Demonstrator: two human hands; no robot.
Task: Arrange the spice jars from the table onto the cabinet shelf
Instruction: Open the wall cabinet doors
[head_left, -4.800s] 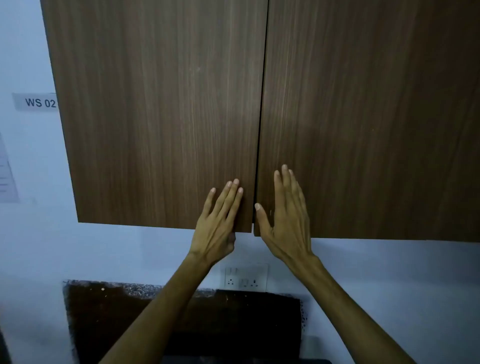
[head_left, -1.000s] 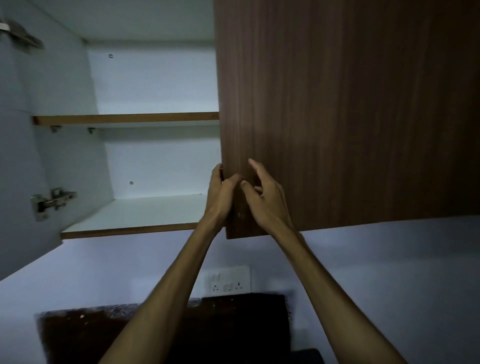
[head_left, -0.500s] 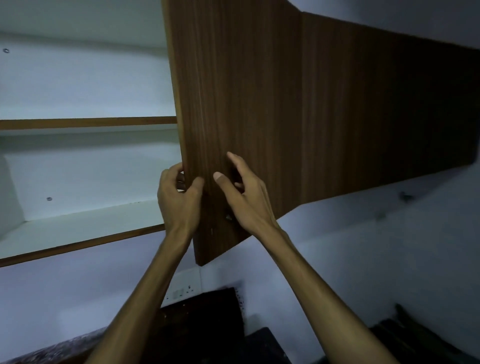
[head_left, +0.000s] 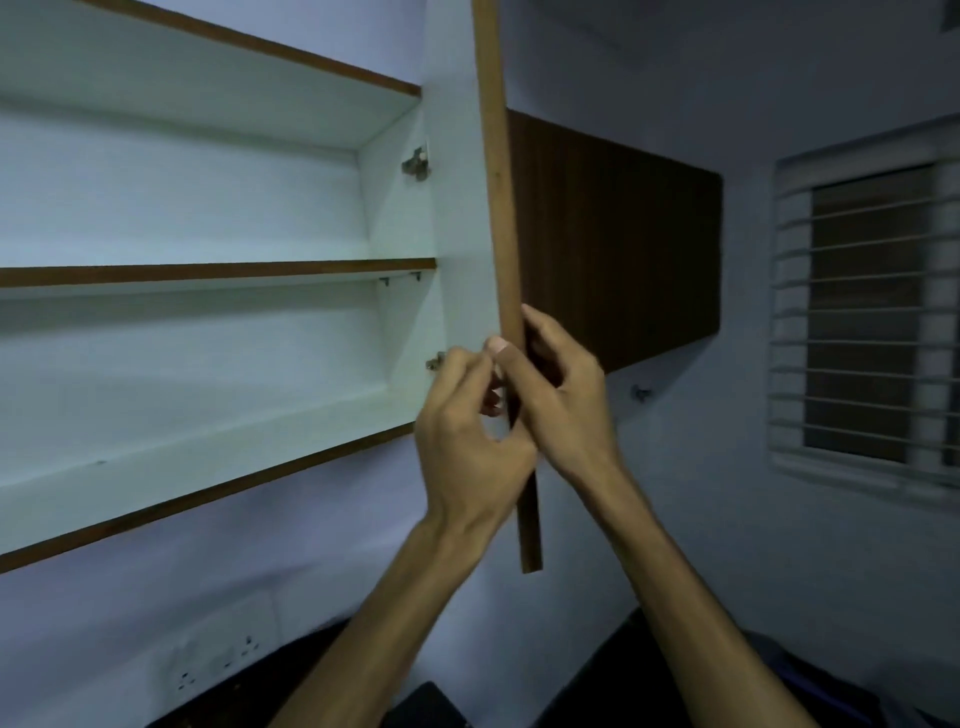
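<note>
In the head view, at frame centre, the left hand (head_left: 470, 447) and the right hand (head_left: 563, 395) both clamp curled fingers (head_left: 540, 325) on the edge of the cabinet door (head_left: 498, 182), swung edge-on beside the white cabinet shelf (head_left: 182, 447) at left, with no spice jars in sight.

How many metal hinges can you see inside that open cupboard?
2, both on the cupboard's right inner wall: one hinge above the middle shelf, the other hinge below it, just left of the left hand. Others may lie outside the picture.
</note>
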